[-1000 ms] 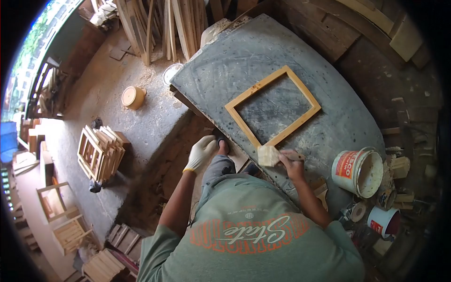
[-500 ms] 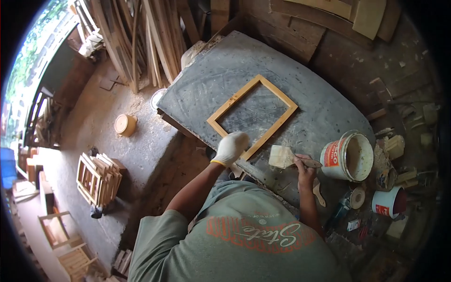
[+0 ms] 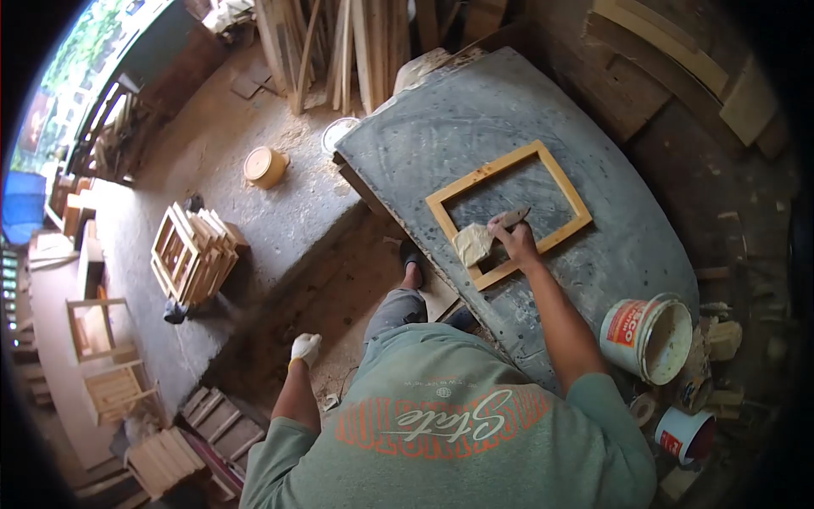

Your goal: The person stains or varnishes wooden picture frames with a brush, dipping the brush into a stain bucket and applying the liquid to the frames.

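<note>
A wide paintbrush (image 3: 473, 244) is gripped by its dark handle in my right hand (image 3: 514, 241). Its pale, broad bristles lie over the lower left side of a rectangular wooden frame (image 3: 481, 174), hiding part of that wood. The frame rests flat on a grey, stained table (image 3: 398, 161). My left hand (image 3: 305, 348), in a white glove, hangs low beside my body, away from the table. Its fingers look curled in, with nothing visible in them.
A white bucket (image 3: 627, 327) with a red label stands at the table's right end, near a smaller bucket (image 3: 683, 434). Stacked small frames (image 3: 191, 259) and a round tub (image 3: 265, 167) sit on the concrete ledge (image 3: 309, 216) at left. Wooden planks (image 3: 377, 51) lean behind.
My left hand has left the wooden frame and dropped down to the left. My right hand has carried the paintbrush from near the bucket onto the frame. The view has shifted.
</note>
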`<state>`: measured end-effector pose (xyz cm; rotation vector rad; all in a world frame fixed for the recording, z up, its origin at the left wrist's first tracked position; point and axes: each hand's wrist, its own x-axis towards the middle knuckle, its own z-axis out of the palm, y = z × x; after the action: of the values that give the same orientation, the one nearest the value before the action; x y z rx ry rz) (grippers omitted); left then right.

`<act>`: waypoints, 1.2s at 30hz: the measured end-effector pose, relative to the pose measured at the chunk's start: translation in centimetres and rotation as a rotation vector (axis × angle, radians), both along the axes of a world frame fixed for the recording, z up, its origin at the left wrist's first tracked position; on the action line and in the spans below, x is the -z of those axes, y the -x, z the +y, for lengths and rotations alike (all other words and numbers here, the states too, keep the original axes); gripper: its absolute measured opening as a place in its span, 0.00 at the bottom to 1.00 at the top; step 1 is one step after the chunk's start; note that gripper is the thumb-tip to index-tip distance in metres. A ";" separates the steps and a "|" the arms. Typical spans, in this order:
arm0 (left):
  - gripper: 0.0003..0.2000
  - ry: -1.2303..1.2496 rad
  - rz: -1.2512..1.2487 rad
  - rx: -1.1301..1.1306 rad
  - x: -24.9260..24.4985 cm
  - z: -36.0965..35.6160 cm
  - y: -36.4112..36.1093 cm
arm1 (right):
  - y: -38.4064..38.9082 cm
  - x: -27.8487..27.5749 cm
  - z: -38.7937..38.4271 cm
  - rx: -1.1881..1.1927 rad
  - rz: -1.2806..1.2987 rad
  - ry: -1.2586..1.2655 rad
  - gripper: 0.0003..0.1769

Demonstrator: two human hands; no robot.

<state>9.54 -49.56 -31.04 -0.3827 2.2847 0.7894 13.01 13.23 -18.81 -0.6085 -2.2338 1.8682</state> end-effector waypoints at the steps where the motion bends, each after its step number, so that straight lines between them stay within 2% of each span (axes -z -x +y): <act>1: 0.12 0.032 -0.066 -0.071 -0.7 -0.3 -1.7 | 1.8 0.3 0.1 -0.016 0.031 -0.032 0.12; 3: 0.14 0.023 -0.021 -0.102 1.2 -1.7 -4.5 | 5.0 1.5 0.2 -0.039 0.091 -0.097 0.12; 5: 0.16 -0.013 -0.138 -0.190 -2.4 1.8 -5.1 | 7.8 2.5 0.1 -0.006 0.098 -0.126 0.12; 6: 0.17 -0.019 -0.145 -0.215 -1.6 2.4 -5.3 | 8.8 2.9 -0.1 0.013 0.101 -0.141 0.11; 9: 0.18 -0.096 -0.074 -0.038 -2.8 6.0 -3.7 | 11.0 3.0 -1.7 0.156 0.202 -0.122 0.11; 11: 0.18 -0.122 0.064 0.065 0.0 6.0 -2.2 | 10.3 2.1 -2.7 0.210 0.228 -0.127 0.10; 13: 0.19 -0.167 0.206 0.094 -1.4 8.7 0.3 | 8.2 3.1 -3.6 0.261 0.204 -0.213 0.10; 14: 0.18 -0.174 0.188 0.095 -3.2 10.3 1.4 | 6.6 4.4 -3.7 0.232 0.168 -0.095 0.08; 15: 0.18 -0.182 0.171 0.096 -4.6 11.7 2.4 | 4.4 3.3 -4.2 0.236 0.172 -0.096 0.08; 16: 0.18 -0.205 0.255 0.153 -3.1 11.6 3.4 | 2.1 1.8 -4.9 0.241 0.177 -0.097 0.07; 17: 0.17 -0.225 0.192 0.073 -6.7 14.3 4.0 | -0.1 1.9 -5.0 0.241 0.178 -0.181 0.08; 18: 0.17 -0.246 0.223 0.090 -6.6 15.4 4.7 | -2.3 2.0 -4.9 0.242 0.180 -0.263 0.08; 21: 0.16 -0.314 0.427 0.196 -9.3 20.6 6.3 | -8.1 -0.1 -5.5 0.278 0.141 -0.162 0.09; 23: 0.15 -0.411 0.528 0.242 -12.7 26.5 6.5 | -11.6 -1.7 -5.0 0.324 0.101 -0.155 0.09; 25: 0.15 -0.622 0.514 0.303 -13.7 32.3 6.5 | -14.1 -2.9 -4.3 0.434 0.125 -0.145 0.08; 27: 0.21 -0.718 0.438 0.460 -15.6 38.0 5.6 | -16.6 -3.6 -3.3 0.586 0.168 -0.067 0.08; 29: 0.28 -0.712 0.661 0.753 -16.9 43.4 4.1 | -18.7 -4.3 -2.3 0.675 0.199 -0.062 0.07; 31: 0.34 -0.607 0.790 0.984 -17.5 47.7 2.3 | -20.8 -4.8 -1.6 0.747 0.211 -0.070 0.07; 33: 0.37 -0.391 0.764 1.144 -16.8 51.0 0.4 | -22.8 -5.0 -1.6 0.801 0.201 -0.082 0.07; 36: 0.38 -0.251 0.686 1.251 -17.3 53.5 -1.8 | -25.5 -4.8 -2.2 0.864 0.134 -0.183 0.08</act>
<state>11.29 3.96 -13.73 1.4958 2.3120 0.5102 38.50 11.05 -14.04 -1.1329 -1.6158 1.2045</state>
